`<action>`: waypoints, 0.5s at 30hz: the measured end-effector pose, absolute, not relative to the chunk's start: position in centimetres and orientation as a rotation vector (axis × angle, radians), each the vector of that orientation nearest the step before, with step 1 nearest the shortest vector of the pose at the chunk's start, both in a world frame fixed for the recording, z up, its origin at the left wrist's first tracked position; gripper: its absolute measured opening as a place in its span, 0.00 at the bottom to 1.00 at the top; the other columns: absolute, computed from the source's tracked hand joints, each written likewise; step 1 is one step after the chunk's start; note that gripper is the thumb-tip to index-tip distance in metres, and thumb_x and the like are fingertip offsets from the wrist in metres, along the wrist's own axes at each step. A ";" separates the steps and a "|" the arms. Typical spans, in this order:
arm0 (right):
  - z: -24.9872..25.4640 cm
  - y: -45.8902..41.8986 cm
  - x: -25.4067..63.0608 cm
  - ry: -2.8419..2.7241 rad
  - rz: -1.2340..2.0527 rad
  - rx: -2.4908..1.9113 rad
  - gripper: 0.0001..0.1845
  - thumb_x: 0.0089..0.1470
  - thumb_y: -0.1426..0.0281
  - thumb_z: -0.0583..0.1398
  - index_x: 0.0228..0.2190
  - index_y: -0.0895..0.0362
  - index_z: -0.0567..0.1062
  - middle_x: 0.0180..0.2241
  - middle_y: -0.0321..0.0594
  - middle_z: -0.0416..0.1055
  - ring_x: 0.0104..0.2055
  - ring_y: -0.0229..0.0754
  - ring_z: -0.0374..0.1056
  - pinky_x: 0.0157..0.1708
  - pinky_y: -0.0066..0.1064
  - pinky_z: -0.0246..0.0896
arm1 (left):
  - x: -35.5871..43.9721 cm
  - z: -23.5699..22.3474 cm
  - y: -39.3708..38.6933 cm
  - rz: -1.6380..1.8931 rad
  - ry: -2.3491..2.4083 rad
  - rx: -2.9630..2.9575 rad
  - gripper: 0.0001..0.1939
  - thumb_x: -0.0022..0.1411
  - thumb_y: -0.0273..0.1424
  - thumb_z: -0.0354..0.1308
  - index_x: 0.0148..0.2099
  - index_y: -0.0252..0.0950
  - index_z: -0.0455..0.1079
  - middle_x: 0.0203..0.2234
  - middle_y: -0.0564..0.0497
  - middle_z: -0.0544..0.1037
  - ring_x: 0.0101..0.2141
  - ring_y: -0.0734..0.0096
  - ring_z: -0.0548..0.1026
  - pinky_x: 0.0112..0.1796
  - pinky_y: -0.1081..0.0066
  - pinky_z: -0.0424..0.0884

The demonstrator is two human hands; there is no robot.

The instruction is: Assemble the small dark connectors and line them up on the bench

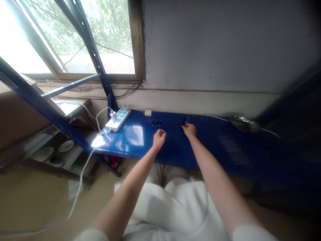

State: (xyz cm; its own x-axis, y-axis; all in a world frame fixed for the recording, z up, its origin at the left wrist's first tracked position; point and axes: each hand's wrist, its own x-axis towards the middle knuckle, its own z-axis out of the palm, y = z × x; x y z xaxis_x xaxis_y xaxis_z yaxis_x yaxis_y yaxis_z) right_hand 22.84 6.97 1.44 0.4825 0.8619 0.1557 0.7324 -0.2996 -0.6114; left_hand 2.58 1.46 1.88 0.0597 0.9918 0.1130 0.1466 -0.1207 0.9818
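Observation:
My left hand (159,139) hovers over the front-middle of the blue tabletop (173,150), its fingers curled together; whatever they hold, if anything, is hidden. Just beyond it, three small black pieces (157,123) stand in a short row. Farther right, my right hand (190,130) is closed, thumb and fingertips pinched at a small black piece (184,121) near the back of the table. Tiny light-coloured bits (188,118) lie beside that piece, and more small bits (203,118) are scattered to the right. They are too small to name.
A power strip (119,118) with a white plug (113,115) lies at the left end, its cable hanging off the edge. A white adapter (147,113) sits by the wall. At the right is a shiny metal dish (244,123). Blue rack posts (92,50) rise on the left.

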 end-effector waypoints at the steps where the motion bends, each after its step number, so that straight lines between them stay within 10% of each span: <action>1: 1.5 7.1 22.8 -1.308 0.267 -2.109 0.09 0.45 0.67 0.59 0.28 0.58 0.77 0.31 0.45 0.75 0.34 0.43 0.69 0.30 0.28 0.60 | 2.6 2.0 1.4 1.177 1.227 1.429 0.04 0.54 0.30 0.50 0.32 0.35 0.63 0.18 0.57 0.66 0.17 0.82 0.63 0.19 0.80 0.61; 15: 1.3 7.0 22.8 -1.296 0.263 -2.110 0.10 0.46 0.66 0.59 0.30 0.57 0.77 0.32 0.44 0.75 0.34 0.43 0.69 0.30 0.28 0.59 | 2.6 2.1 1.4 1.167 1.244 1.445 0.04 0.53 0.30 0.50 0.32 0.35 0.63 0.18 0.57 0.67 0.17 0.82 0.63 0.21 0.80 0.61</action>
State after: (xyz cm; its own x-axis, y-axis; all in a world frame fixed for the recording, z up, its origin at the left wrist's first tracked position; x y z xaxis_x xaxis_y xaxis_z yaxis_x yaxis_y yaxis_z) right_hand 22.82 7.00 1.35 0.4936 0.8558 0.1550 0.7278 -0.3088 -0.6123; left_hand 2.61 1.40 2.14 0.0588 0.9924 0.1077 0.1708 -0.1163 0.9784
